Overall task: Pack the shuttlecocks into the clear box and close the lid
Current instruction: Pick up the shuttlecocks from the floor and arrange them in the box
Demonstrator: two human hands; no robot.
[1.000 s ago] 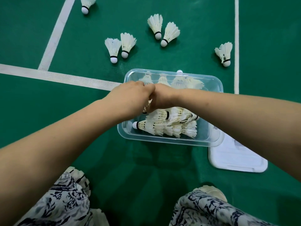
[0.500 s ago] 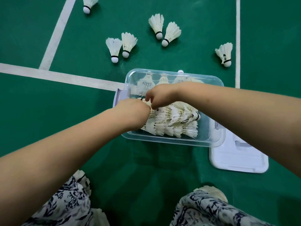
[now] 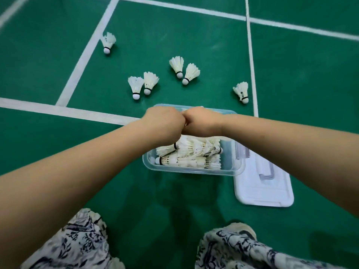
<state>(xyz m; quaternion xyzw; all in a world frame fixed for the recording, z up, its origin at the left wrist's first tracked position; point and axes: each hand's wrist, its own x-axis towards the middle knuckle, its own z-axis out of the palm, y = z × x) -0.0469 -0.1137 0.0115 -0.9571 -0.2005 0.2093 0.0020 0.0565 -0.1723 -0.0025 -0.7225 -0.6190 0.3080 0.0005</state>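
Head view looks down on two hands meeting knuckle to knuckle over the far half of the clear rectangular plastic box, which sits on the green court floor. The left hand and the right hand show only their backs. The fingers are turned down into the box and hidden, so I cannot tell how far they are curled or whether they hold anything. White feathered shuttlecocks lie on their sides in nested rows in the near half of the box.

The step in hand looks like settling a row at the far side. It should go best if each one is laid flat in line with its neighbours and pressed only lightly, so that no feathers are crushed and nothing stands above the rim.

Six loose white shuttlecocks lie on the floor beyond the box: two pairs near its far wall, one well beyond its far left corner and one beyond its far right corner. The flat white plastic lid lies at the box's near right corner; whether its edge is under the box I cannot tell. Nothing blocks the reach to the loose ones, though both forearms hide the box's far half.
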